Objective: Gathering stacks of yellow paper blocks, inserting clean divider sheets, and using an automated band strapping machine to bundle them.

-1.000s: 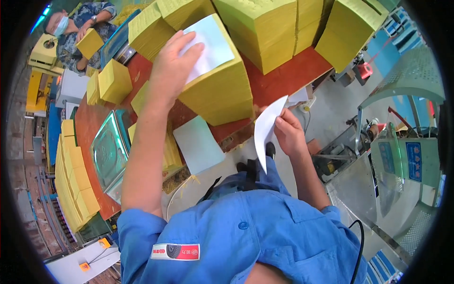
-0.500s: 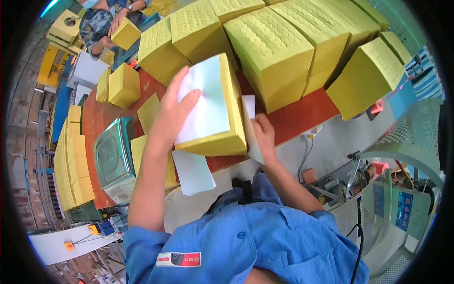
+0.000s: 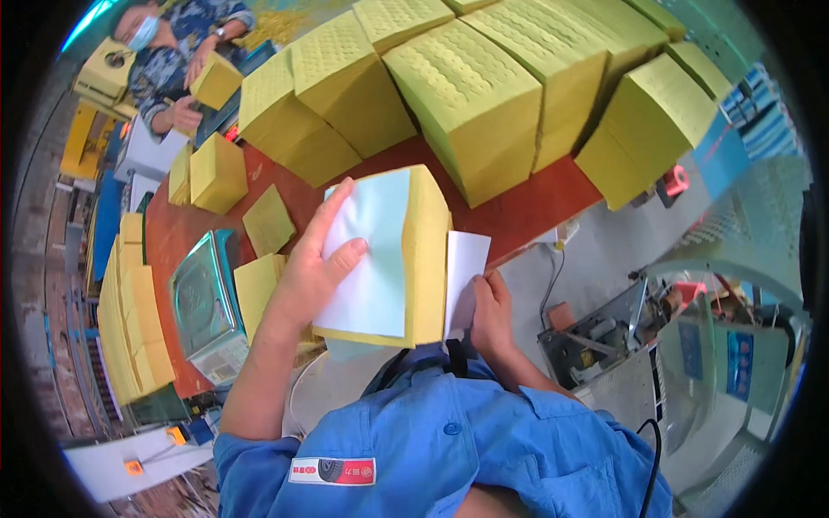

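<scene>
Steadying a yellow, blocky paper stack (image 3: 428, 250) at centre, my wide-spread left hand (image 3: 311, 274) lies on a white rectangular paper sheet (image 3: 378, 285) covering most of 1 face; towards 4 o'clock, my curled right hand (image 3: 492, 318) pinches another white paper sheet (image 3: 467, 268), its side seemingly unfinished.

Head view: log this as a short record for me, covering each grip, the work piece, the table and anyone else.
Left grip: thumb on the pale sheet
Right grip: holding a white sheet at the yellow stack's right side
Yellow stack: pale sheet covering most of its near face
Table: red, with tall yellow blocks standing on it
Co-worker: holding a small yellow block
</scene>
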Tool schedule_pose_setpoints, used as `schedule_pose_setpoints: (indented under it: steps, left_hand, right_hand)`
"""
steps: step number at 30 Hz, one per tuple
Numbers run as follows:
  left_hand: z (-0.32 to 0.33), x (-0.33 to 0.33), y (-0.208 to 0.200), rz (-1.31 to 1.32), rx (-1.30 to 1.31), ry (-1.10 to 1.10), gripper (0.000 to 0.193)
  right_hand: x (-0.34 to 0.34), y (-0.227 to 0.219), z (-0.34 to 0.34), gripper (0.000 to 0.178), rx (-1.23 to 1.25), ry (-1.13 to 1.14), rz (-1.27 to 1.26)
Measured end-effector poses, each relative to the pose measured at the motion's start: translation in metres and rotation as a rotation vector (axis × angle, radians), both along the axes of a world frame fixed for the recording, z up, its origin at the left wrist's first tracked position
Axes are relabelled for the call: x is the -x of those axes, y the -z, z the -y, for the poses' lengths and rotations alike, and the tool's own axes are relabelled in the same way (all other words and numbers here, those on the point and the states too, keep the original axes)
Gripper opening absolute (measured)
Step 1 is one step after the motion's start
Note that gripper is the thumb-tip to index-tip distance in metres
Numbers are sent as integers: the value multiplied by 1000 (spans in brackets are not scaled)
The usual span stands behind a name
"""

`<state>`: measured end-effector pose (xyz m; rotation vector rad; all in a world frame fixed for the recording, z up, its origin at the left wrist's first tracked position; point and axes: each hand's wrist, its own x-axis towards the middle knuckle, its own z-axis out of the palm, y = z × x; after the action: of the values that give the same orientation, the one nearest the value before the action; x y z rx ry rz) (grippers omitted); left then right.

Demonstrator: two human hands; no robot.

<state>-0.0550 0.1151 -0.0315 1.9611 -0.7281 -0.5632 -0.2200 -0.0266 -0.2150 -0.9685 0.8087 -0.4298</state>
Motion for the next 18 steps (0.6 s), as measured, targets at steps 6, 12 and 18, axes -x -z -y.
schedule_pose_setpoints:
  steps: [6,12,18]
  left_hand:
    - [-4,-1,6,-71,118,61,62]
    - [1,9,7,-109,166,183,64]
    - [40,57,27,-199,303,508,64]
  right_hand:
    - [-6,11,-30,19,-101,151,-36]
    - [18,10,-44,16,-25,297,-7]
    - [146,-24,-42,7,-45,601,120]
